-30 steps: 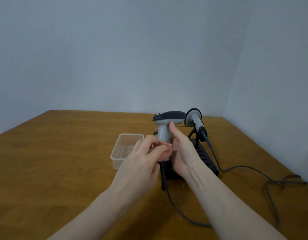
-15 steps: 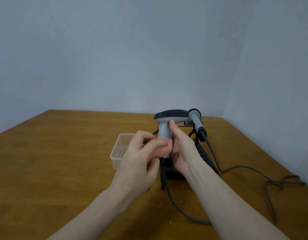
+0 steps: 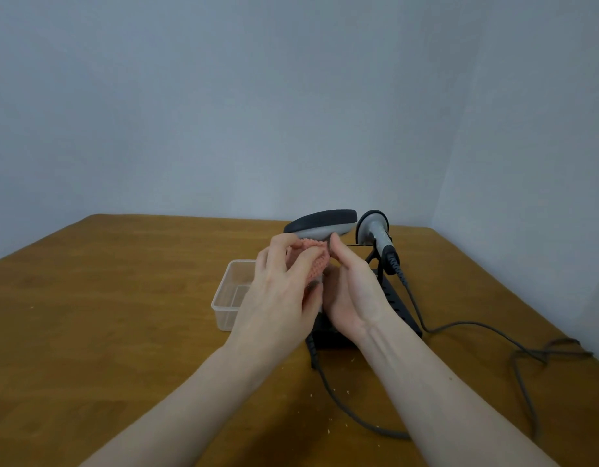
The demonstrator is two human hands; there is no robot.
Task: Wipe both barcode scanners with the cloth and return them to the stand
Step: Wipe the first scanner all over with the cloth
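Note:
My right hand grips the handle of a grey and black barcode scanner, held upright above the front of the black stand. Only the scanner's head shows above my fingers. My left hand presses a pink knitted cloth against the scanner's neck just below the head. A second grey scanner rests in the stand's wire cradle behind, its cable running down to the right.
A clear plastic tub sits on the wooden table just left of my hands. Two dark cables trail over the table to the right and toward me. Walls close the far side and the right.
The cloth in my left hand has slid up the handle to just under the scanner's head. The scanner has tilted slightly, and my right hand keeps its grip.

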